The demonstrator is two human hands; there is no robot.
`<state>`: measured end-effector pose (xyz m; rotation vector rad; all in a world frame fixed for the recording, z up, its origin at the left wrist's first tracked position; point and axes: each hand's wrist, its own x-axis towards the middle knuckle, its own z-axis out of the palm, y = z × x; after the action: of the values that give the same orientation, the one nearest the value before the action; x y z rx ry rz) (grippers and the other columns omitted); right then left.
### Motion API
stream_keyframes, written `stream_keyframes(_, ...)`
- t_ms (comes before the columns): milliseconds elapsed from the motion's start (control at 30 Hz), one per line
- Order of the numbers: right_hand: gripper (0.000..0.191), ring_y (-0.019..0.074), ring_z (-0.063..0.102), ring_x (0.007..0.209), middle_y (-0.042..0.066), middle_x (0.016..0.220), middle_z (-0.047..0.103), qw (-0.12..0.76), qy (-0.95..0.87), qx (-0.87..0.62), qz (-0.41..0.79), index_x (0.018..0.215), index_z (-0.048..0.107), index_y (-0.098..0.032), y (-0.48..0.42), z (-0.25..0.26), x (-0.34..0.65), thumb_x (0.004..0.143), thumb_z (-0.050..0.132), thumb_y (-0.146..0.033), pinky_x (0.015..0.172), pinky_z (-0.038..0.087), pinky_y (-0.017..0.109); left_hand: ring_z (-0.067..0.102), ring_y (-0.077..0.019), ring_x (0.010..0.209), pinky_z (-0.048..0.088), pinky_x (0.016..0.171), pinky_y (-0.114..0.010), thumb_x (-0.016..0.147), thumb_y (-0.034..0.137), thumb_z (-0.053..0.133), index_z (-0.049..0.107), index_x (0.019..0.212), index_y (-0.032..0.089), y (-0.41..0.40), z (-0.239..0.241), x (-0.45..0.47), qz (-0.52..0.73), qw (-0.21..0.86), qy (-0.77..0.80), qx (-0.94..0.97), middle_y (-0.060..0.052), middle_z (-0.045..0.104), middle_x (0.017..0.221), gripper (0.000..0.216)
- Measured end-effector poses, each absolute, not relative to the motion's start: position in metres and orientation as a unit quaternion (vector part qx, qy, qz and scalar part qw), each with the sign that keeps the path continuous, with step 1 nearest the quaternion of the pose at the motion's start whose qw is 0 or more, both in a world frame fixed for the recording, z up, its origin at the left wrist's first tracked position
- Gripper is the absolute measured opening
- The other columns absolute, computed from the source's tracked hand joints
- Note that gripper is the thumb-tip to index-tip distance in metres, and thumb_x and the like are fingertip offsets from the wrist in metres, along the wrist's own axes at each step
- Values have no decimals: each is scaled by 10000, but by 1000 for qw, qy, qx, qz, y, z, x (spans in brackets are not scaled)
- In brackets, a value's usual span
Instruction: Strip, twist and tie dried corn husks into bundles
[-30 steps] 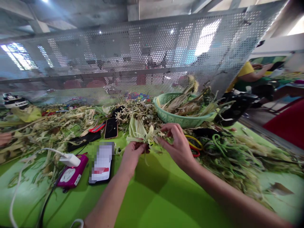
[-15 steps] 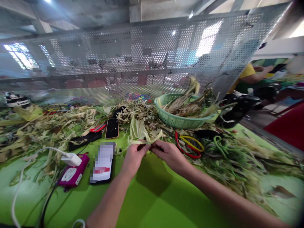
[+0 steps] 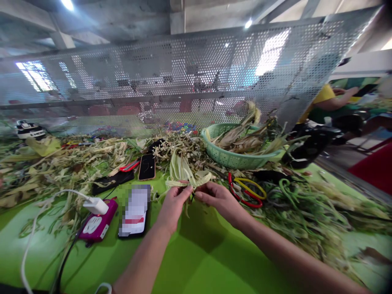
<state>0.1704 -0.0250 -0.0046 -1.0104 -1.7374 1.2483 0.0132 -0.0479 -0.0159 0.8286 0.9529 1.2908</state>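
Observation:
Pale strips of corn husk fan up and away from my fingers, above the green table. My left hand pinches the gathered base of the husk between thumb and fingers. Beside it, my right hand has its thumb and fingers pressed together close to the same base, with a curled strip above them. A small dark tip shows between the two hands; what it is I cannot make out. Whatever the right fingers hold is hidden.
A green basket of dried husks stands behind. Red-and-yellow-handled pliers or scissors lie right, beside green husk strips. Two phones, one dark and one lit, and a magenta power bank with cables lie left.
My right fingers have moved slightly apart from my left ones, and the dark tip between them shows more. The whole view has shifted a little. My left hand keeps its pinch on the husk.

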Motion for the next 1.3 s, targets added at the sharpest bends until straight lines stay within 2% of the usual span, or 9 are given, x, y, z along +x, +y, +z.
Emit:
stream_keyframes(100, 305, 141, 523, 653, 22, 758, 624, 431, -618, -405, 519, 849, 625, -172, -20, -4, 172, 747, 681, -454, 571, 398, 253, 599, -168, 817, 442, 757, -289, 726, 403, 710, 659, 978, 160, -49, -15, 13, 542, 617, 408, 400, -47, 690, 894, 354)
stream_keyframes(200, 283, 139, 506, 635, 17, 709, 610, 454, -601, -417, 509, 784, 632, -172, -17, -4, 176, 718, 714, -435, 568, 389, 256, 589, -160, 786, 434, 707, -274, 714, 373, 727, 658, 949, 148, -49, -14, 14, 523, 610, 414, 428, -43, 684, 853, 332)
stream_keyframes(567, 203, 126, 461, 573, -4, 655, 592, 468, -598, -418, 498, 750, 642, -181, -17, 2, 175, 724, 688, -378, 548, 357, 258, 576, -139, 699, 421, 651, -255, 661, 296, 770, 659, 870, 156, -52, -10, 14, 508, 632, 388, 438, -14, 667, 735, 275)
stream_keyframes(733, 191, 125, 488, 605, 0, 687, 597, 428, -594, -417, 538, 771, 631, -163, -12, -1, 182, 698, 697, -326, 588, 386, 261, 550, -124, 666, 399, 631, -246, 708, 311, 733, 658, 915, 162, -50, -14, 9, 498, 619, 393, 463, -13, 662, 740, 266)
stream_keyframes(833, 346, 159, 558, 758, 20, 848, 636, 436, -595, -430, 521, 950, 641, -171, -10, 2, 188, 637, 746, -276, 703, 436, 290, 577, -149, 727, 428, 713, -279, 741, 323, 706, 669, 976, 190, -49, -16, 7, 474, 609, 411, 485, -16, 675, 787, 273)
stream_keyframes(900, 325, 185, 584, 831, 39, 898, 654, 420, -594, -432, 533, 962, 662, -166, -10, 5, 191, 688, 718, -332, 758, 440, 314, 602, -182, 842, 440, 821, -321, 758, 333, 690, 678, 1017, 204, -48, -17, 6, 469, 607, 401, 500, -34, 691, 881, 290)
stream_keyframes(1033, 294, 182, 596, 784, 43, 818, 672, 376, -590, -409, 585, 828, 701, -138, -13, 10, 189, 723, 706, -413, 747, 426, 306, 602, -224, 991, 409, 964, -389, 777, 352, 669, 688, 1069, 218, -47, -18, 9, 455, 612, 384, 521, -63, 690, 1046, 322)
stream_keyframes(1133, 274, 146, 568, 722, 14, 751, 648, 392, -583, -401, 588, 786, 693, -138, -14, 8, 186, 675, 766, -378, 716, 410, 275, 607, -236, 1007, 407, 984, -409, 779, 354, 667, 686, 1087, 223, -47, -18, 10, 445, 609, 385, 532, -63, 692, 1069, 335)
stream_keyframes(1300, 337, 161, 585, 684, 32, 738, 650, 348, -544, -401, 649, 816, 676, -139, -15, 5, 187, 733, 706, -465, 659, 422, 286, 597, -241, 1053, 399, 1010, -414, 792, 352, 653, 667, 1131, 219, -48, -17, 9, 436, 605, 381, 547, -62, 678, 1130, 364)
